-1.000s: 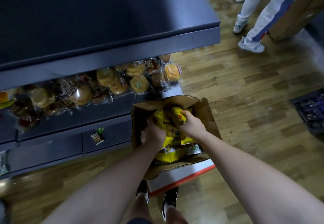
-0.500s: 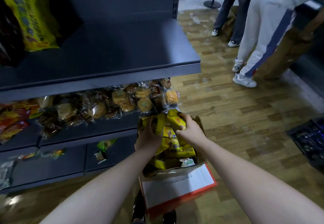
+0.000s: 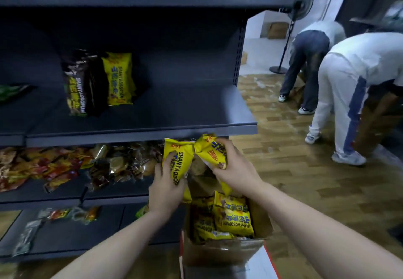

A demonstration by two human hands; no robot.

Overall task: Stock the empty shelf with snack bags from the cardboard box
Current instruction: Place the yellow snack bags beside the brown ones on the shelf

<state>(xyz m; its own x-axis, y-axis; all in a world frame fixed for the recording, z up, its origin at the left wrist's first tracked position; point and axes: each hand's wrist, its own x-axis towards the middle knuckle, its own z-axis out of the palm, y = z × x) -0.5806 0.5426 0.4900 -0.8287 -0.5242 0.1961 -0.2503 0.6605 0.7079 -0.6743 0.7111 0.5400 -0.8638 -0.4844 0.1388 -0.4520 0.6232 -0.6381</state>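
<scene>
My left hand [image 3: 166, 189] grips a yellow snack bag [image 3: 179, 159] marked SHANYAOBOPIAN, held upright just under the front edge of the dark grey shelf [image 3: 174, 112]. My right hand [image 3: 234, 169] grips a second yellow bag [image 3: 210, 150], tilted and crumpled, right beside the first. Both bags hang above the open cardboard box [image 3: 222, 252] on the floor, which holds more yellow bags [image 3: 232, 215]. On the shelf stand a yellow bag [image 3: 118, 78] and dark brown bags [image 3: 81, 84] at the back; its right half is bare.
The lower shelf [image 3: 72, 191] holds wrapped buns and red-orange packets. Loose packets lie on the bottom shelf [image 3: 65, 230]. Two people [image 3: 340, 95] bend over boxes on the wooden floor at the right, near a standing fan [image 3: 301, 3].
Both hands have lifted the two yellow bags up out of the box to the shelf's front edge. My view has tilted upward, so the shelf and its bags now show.
</scene>
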